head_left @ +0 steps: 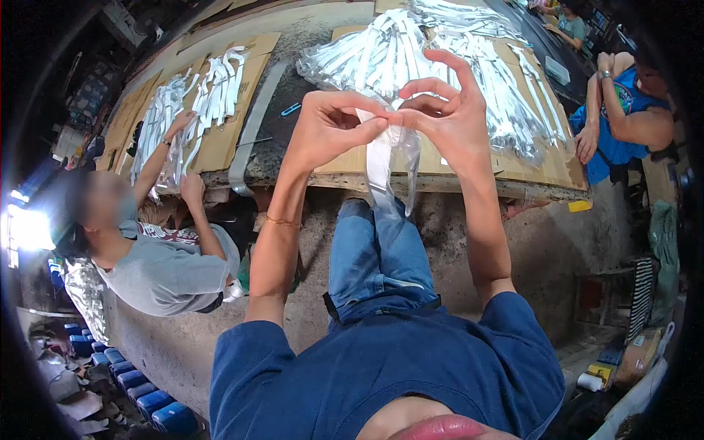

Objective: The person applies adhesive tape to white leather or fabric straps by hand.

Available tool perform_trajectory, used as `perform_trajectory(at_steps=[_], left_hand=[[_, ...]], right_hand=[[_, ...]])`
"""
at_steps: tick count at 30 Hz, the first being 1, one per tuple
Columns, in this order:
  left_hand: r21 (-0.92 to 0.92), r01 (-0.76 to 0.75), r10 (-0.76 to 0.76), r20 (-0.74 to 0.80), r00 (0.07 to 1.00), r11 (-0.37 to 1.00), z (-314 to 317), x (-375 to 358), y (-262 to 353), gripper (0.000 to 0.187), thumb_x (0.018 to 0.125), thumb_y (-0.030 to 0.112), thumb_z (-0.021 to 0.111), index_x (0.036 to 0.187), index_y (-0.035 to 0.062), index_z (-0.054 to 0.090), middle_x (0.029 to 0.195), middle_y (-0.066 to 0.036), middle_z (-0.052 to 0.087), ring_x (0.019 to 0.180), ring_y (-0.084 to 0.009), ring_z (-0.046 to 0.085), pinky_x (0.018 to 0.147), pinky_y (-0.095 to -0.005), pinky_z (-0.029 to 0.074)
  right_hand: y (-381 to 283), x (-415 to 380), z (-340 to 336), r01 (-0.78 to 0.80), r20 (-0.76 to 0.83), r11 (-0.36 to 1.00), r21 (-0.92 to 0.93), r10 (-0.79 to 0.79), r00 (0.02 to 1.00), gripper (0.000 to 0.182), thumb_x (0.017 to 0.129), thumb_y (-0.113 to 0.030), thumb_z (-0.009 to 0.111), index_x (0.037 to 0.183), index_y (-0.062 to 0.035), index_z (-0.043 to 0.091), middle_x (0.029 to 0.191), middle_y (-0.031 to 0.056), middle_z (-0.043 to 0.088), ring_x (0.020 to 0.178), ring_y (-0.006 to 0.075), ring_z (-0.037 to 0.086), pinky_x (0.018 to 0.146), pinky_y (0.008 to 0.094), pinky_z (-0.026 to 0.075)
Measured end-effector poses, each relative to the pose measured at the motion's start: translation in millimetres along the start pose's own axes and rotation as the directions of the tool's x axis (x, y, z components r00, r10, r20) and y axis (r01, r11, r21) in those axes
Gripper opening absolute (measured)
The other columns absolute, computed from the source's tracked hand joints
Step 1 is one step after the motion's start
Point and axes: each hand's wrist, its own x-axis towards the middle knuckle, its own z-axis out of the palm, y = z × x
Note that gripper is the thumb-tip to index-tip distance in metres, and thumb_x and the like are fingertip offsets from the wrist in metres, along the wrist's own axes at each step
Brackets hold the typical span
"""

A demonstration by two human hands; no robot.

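My left hand (pixel 341 128) and my right hand (pixel 444 117) meet above the table's front edge, fingertips pinched together at the top of a white strip with clear plastic (pixel 381 165). The strip hangs down from them over my lap. My right hand's other fingers are raised and curved. Behind my hands, a large fanned pile of white strips (pixel 374 55) in clear plastic lies on cardboard. More white strips (pixel 491 95) spread to its right.
A person in grey (pixel 172 268) at left handles white strips (pixel 220 88) on cardboard (pixel 253 62). A light-blue cutter (pixel 291 110) lies on the dark table section. Another person in blue (pixel 623 106) sits at right. Blue containers (pixel 172 414) stand on the floor, lower left.
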Motion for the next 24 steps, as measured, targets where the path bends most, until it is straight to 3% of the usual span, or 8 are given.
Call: perform_trajectory(at_steps=[1,3,4,6,7,13,19,24], left_hand=[[-0.021,-0.049,0.048,-0.053,0.997,0.999,2,-1,-2,0.011,0.082,0.005,0.074,0.092,0.0014,0.075,0.074,0.001,0.067,0.06,0.0013,0.051,0.051,-0.0147,0.035],[-0.007,-0.047,0.046,-0.079,0.996,0.999,3,-1,-5,0.01,0.082,0.005,0.074,0.091,0.0007,0.075,0.074,0.0,0.068,0.061,0.0008,0.053,0.051,-0.0148,0.036],[0.008,-0.045,0.045,-0.105,0.993,0.999,3,-2,-6,0.01,0.082,0.005,0.075,0.09,0.0,0.075,0.074,-0.001,0.068,0.061,0.0002,0.054,0.051,-0.0149,0.038],[0.0,-0.047,0.047,-0.114,0.992,0.999,4,-5,-4,0.01,0.082,0.0,0.073,0.092,-0.0014,0.073,0.077,-0.003,0.069,0.064,-0.0023,0.057,0.055,-0.0165,0.041],[-0.01,-0.053,0.051,-0.118,0.992,0.999,5,-7,-3,0.012,0.082,-0.005,0.071,0.094,-0.0028,0.072,0.081,-0.005,0.07,0.067,-0.0048,0.059,0.059,-0.0182,0.045],[0.102,-0.049,0.065,-0.164,0.984,0.994,7,-11,4,0.01,0.083,-0.003,0.071,0.094,-0.0031,0.073,0.081,-0.005,0.07,0.068,-0.0047,0.059,0.059,-0.0179,0.045],[0.125,-0.111,0.138,-0.237,0.962,0.986,13,-15,9,0.01,0.084,-0.002,0.072,0.093,-0.003,0.073,0.081,-0.004,0.07,0.067,-0.0036,0.058,0.057,-0.0173,0.044],[0.142,-0.12,0.154,-0.265,0.952,0.983,15,-16,9,0.009,0.084,-0.001,0.072,0.093,-0.0027,0.073,0.08,-0.003,0.069,0.066,-0.0029,0.056,0.056,-0.0174,0.042]], right_hand=[[0,0,0,-0.001,0.001,1.0,0.0,0.001,1.0,0.073,0.071,0.0,0.083,0.132,-0.0039,0.042,0.099,0.0127,0.068,0.085,0.0158,0.069,0.073,0.0256,0.056],[-1,2,-1,0.091,-0.103,0.988,0.124,-0.078,0.992,0.046,0.082,-0.003,0.075,0.122,0.0,0.053,0.101,0.0116,0.068,0.091,0.0139,0.066,0.077,0.0246,0.054],[-1,2,-5,0.089,-0.099,0.988,0.126,-0.077,0.992,0.046,0.082,-0.003,0.075,0.122,0.0,0.053,0.101,0.0116,0.068,0.091,0.0139,0.066,0.077,0.0246,0.054],[-2,3,-15,0.188,-0.097,0.98,0.059,-0.181,0.979,0.019,0.091,-0.005,0.066,0.108,0.0034,0.062,0.102,0.0095,0.067,0.094,0.012,0.063,0.082,0.0232,0.051],[-5,0,-15,0.187,-0.097,0.981,0.059,-0.18,0.979,0.019,0.091,-0.005,0.066,0.108,0.0034,0.062,0.102,0.0095,0.067,0.094,0.012,0.063,0.082,0.0232,0.051],[-19,-17,-13,0.026,0.183,0.998,0.052,-0.035,0.983,0.014,0.092,-0.005,0.064,0.103,0.0041,0.066,0.104,0.0085,0.066,0.097,0.0111,0.06,0.085,0.0245,0.047],[-15,-14,-3,0.146,0.209,0.974,-0.171,-0.109,0.972,0.016,0.092,-0.011,0.064,0.097,0.0036,0.068,0.122,0.0129,0.059,0.102,0.0125,0.057,0.087,0.0262,0.045],[-12,-11,3,0.231,0.266,0.931,-0.281,-0.156,0.951,0.017,0.091,-0.016,0.066,0.097,-0.001,0.07,0.126,0.0132,0.058,0.109,0.0227,0.059,0.092,0.0335,0.045]])
